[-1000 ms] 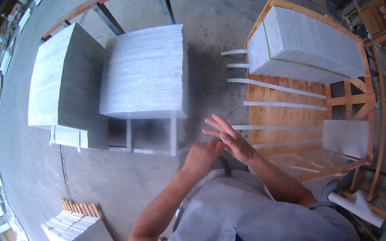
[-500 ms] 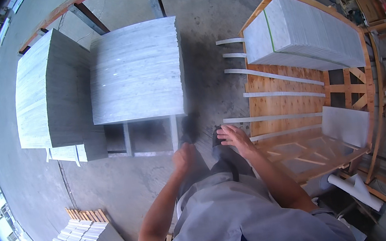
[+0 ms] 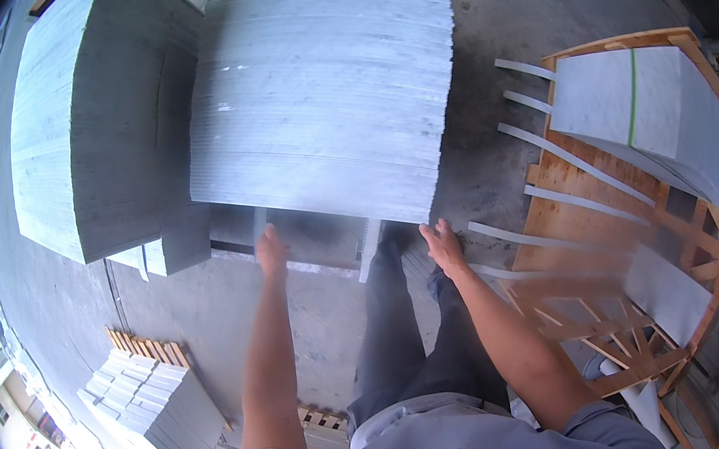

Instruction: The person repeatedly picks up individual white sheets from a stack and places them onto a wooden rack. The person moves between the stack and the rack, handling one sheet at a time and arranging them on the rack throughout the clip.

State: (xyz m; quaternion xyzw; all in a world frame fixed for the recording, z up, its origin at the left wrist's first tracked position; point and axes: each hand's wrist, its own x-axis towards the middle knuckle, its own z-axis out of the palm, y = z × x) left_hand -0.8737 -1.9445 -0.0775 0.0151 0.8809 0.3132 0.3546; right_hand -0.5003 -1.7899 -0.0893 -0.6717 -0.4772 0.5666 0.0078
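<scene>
A large stack of thin grey-white stone slabs (image 3: 312, 92) lies in front of me, its layered edges facing up toward me. My left hand (image 3: 271, 253) hovers just short of the stack's near edge, holding nothing visible; a finger points forward and the rest are partly hidden. By the stack's near right corner is my right hand (image 3: 444, 247), open with its fingers apart. It is very near that corner; whether it touches cannot be made out. Pale support bars (image 3: 370, 249) stick out from under the stack toward me.
Another slab stack (image 3: 42, 151) stands close on the left. To the right, a wooden crate (image 3: 555, 223) holds strapped slabs (image 3: 615, 98), with white foam strips (image 3: 576, 152) across it. A smaller slab pile (image 3: 154, 404) sits at lower left beside a slatted wooden pallet (image 3: 147, 345).
I have come closer to the large stack, and my view has turned, so the crate appears farther right. Both hands have reached forward and spread apart toward the stack's near edge.
</scene>
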